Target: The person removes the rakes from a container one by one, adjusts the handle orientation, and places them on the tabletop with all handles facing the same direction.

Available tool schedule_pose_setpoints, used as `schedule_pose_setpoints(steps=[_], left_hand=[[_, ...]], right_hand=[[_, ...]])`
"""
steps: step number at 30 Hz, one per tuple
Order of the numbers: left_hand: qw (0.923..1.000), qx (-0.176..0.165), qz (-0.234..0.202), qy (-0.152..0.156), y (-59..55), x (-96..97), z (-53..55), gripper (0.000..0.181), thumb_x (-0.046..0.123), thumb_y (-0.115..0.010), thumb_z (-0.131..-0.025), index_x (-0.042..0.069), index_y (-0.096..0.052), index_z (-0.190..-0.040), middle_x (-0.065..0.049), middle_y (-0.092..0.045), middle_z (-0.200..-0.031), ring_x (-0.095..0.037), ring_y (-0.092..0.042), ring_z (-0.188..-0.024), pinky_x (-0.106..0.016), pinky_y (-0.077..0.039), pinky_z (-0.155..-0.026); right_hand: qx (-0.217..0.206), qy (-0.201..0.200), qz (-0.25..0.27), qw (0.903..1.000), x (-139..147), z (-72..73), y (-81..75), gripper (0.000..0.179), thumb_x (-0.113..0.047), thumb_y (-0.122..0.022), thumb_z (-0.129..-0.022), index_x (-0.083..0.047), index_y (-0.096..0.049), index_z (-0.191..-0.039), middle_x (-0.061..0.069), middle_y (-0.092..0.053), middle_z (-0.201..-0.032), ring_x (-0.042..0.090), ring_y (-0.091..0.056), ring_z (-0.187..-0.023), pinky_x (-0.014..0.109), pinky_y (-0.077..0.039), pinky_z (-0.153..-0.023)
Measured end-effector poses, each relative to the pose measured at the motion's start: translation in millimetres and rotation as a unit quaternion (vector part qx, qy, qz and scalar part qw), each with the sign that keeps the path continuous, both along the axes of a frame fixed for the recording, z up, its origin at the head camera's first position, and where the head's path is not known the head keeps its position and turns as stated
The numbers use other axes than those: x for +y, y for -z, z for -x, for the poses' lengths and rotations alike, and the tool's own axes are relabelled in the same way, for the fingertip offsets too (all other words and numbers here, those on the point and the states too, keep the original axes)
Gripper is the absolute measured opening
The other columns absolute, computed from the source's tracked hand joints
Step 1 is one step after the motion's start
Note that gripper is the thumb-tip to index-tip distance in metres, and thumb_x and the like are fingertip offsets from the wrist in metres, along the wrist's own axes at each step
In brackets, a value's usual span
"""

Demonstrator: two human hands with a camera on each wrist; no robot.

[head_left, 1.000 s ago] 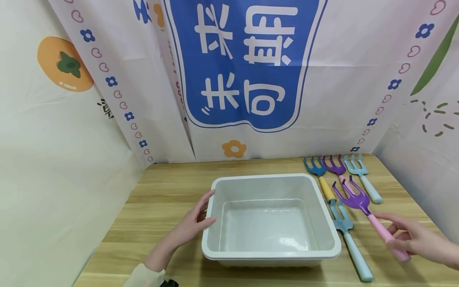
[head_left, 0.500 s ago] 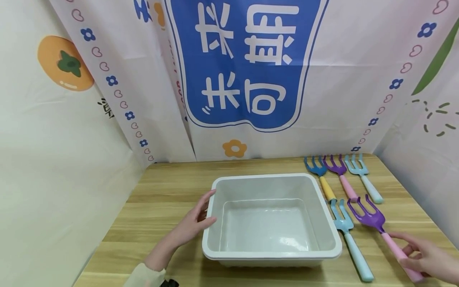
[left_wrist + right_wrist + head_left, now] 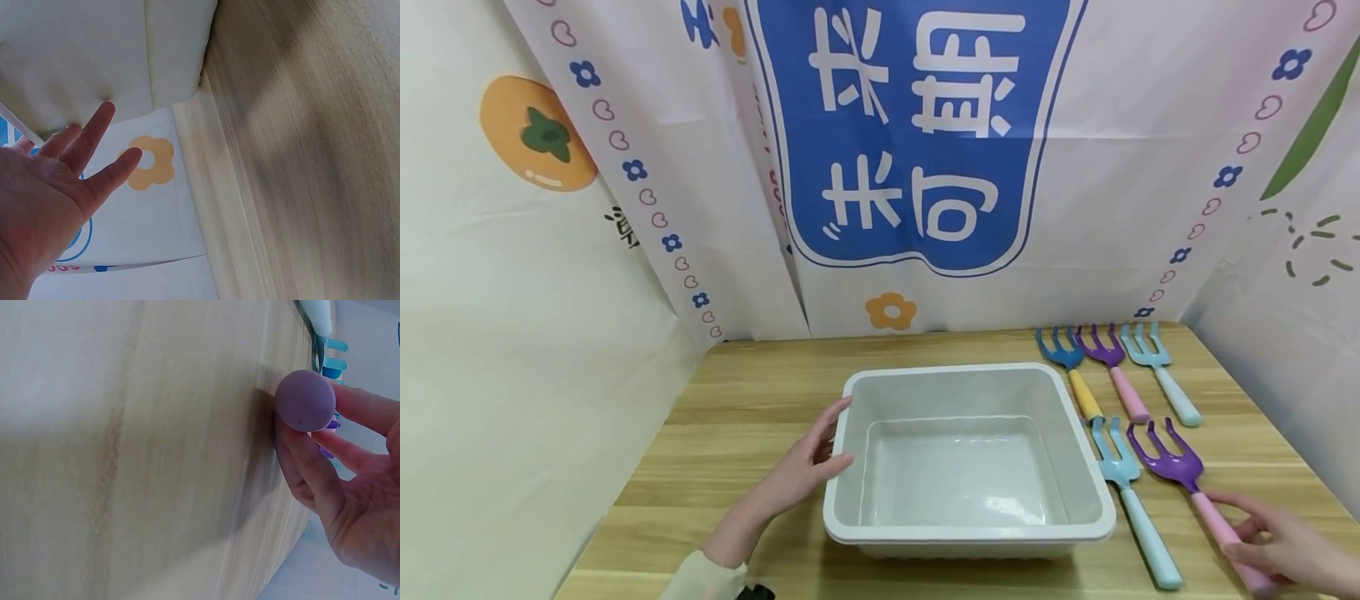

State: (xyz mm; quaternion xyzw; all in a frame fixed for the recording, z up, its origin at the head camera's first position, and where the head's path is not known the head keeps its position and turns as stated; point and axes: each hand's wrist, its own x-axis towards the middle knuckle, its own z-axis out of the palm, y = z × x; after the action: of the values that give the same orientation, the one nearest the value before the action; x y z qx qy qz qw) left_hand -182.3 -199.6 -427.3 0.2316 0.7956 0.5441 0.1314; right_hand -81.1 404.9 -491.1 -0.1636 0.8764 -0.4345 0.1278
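My right hand (image 3: 1285, 537) pinches the pink handle of a purple three-tined hand rake (image 3: 1180, 468) at the table's right front. Its tines point away from me. In the right wrist view the round handle end (image 3: 306, 400) sits between thumb and fingers, close over the wood. Just left of it lies a light blue hand rake (image 3: 1138, 508), tines against the tub's right side. My left hand (image 3: 801, 467) rests at the left rim of a pale grey tub (image 3: 970, 533), fingers extended. The left wrist view shows the fingertips (image 3: 107, 107) along the tub's outer wall.
Behind the held rake, three more lie side by side: a blue one with a yellow handle (image 3: 1084, 392), a purple one with a pink handle (image 3: 1127, 392), and a light blue one (image 3: 1176, 396). Printed cloth (image 3: 1097, 217) walls the wooden table (image 3: 760, 383) at back and sides.
The right hand has brought the purple hand rake down and toward me, away from the back row, beside the light blue one. The left hand and tub have stayed still.
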Motion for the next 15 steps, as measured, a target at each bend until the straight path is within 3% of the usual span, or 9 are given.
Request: schedule_pose_setpoints(steps=[7, 11, 15], left_hand=[[1.0000, 0.000, -0.006, -0.001, 0.1, -0.7, -1.8, 0.071, 0.008, -0.057, -0.098, 0.026, -0.018, -0.155, -0.027, -0.037, -0.146, -0.040, -0.050, -0.122, -0.032, -0.052, -0.086], [1.0000, 0.003, -0.005, -0.003, 0.6, -0.8, -2.0, 0.071, 0.010, -0.057, -0.098, 0.026, -0.018, -0.155, -0.026, -0.037, -0.147, -0.039, -0.051, -0.121, -0.032, -0.052, -0.086], [0.9999, 0.009, -0.001, -0.005, 1.0, -0.7, -1.6, 0.071, 0.010, -0.058, -0.098, 0.025, -0.019, -0.155, -0.026, -0.038, -0.146, -0.037, -0.052, -0.121, -0.031, -0.051, -0.087]], right_hand=[[0.001, -0.005, 0.029, 0.9996, 0.9, -1.0, 9.2, 0.092, 0.006, -0.060, -0.090, -0.075, -0.027, -0.121, -0.012, -0.054, -0.082, 0.002, -0.047, -0.058, 0.023, -0.041, -0.044], [-0.018, -0.002, 0.040, 0.9991, 2.7, -0.1, 9.8, 0.088, 0.003, -0.057, -0.094, -0.076, -0.026, -0.119, -0.013, -0.055, -0.085, 0.003, -0.048, -0.059, 0.023, -0.042, -0.045], [-0.027, 0.014, 0.035, 0.9989, 3.4, 1.1, 4.2, 0.085, -0.001, -0.055, -0.097, -0.077, -0.024, -0.116, -0.004, -0.054, -0.086, 0.004, -0.050, -0.060, 0.024, -0.043, -0.046]])
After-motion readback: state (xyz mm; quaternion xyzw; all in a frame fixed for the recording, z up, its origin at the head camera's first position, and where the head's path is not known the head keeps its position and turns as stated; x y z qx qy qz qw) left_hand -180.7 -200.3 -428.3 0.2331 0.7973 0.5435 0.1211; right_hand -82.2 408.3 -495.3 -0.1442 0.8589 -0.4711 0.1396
